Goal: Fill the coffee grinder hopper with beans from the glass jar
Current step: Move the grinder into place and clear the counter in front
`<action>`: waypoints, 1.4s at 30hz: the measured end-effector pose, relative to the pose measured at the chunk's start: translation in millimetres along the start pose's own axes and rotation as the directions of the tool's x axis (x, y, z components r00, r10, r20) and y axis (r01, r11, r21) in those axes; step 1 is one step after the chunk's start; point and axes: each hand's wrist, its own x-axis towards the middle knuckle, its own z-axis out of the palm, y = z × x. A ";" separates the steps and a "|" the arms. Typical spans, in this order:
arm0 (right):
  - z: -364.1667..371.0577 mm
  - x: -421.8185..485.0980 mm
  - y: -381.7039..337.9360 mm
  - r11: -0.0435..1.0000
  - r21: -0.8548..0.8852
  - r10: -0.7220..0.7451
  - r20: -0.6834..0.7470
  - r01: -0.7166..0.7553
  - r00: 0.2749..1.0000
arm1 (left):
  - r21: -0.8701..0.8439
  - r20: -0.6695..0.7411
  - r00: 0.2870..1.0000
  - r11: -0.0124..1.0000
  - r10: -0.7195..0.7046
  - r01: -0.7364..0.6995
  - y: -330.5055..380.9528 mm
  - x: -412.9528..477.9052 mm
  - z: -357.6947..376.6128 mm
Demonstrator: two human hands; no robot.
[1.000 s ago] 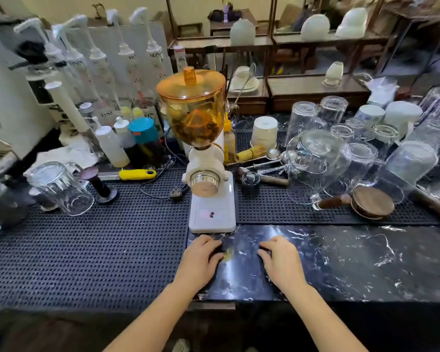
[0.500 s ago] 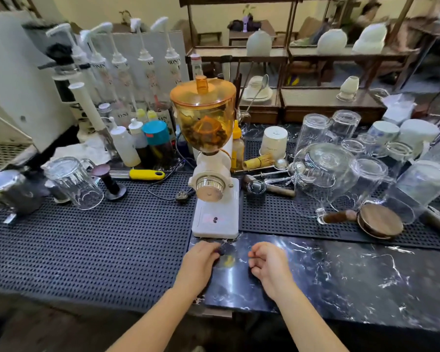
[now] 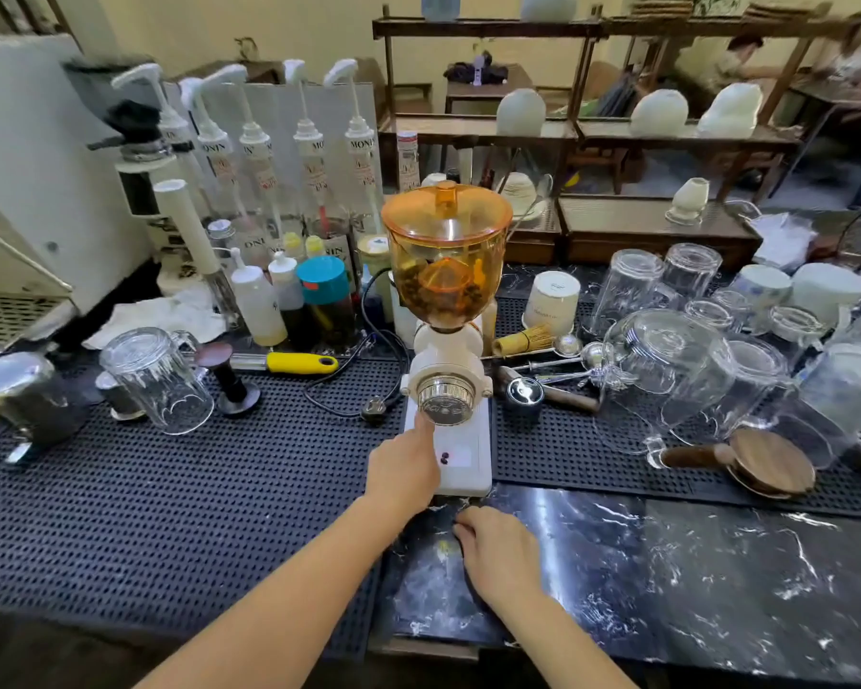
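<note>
The white coffee grinder [image 3: 461, 455] stands in the middle of the counter, its orange see-through hopper [image 3: 446, 261] closed by an orange lid and holding a low layer of beans. Two loose beans lie on its white base. My left hand [image 3: 401, 472] rests over the left side of the base, forefinger stretched up to the metal dial [image 3: 446, 402]. My right hand [image 3: 500, 552] lies knuckles-up on the black marble counter [image 3: 667, 564], fingers curled, holding nothing. A large overturned glass jar [image 3: 667, 370] sits right of the grinder, its wooden lid [image 3: 769, 462] beside it.
Several upturned glasses and cups crowd the back right. Syrup pump bottles [image 3: 309, 156], squeeze bottles and a teal-capped jar [image 3: 324, 300] stand back left. A glass mug [image 3: 157, 380], tamper [image 3: 227, 377], yellow-handled tool [image 3: 299, 363] and the grinder's unplugged cord [image 3: 374, 410] lie on the black rubber mat [image 3: 170, 514].
My left hand has left the marble and moved forward onto the grinder's base, forefinger now at the dial. My right hand stayed on the counter. The view has tilted up.
</note>
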 end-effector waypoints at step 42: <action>-31.2 -35.0 37.3 0.910 0.276 0.368 -0.193 -0.310 0.909 | 0.309 0.401 0.744 0.686 0.534 -0.659 -17.3 36.5 -4.3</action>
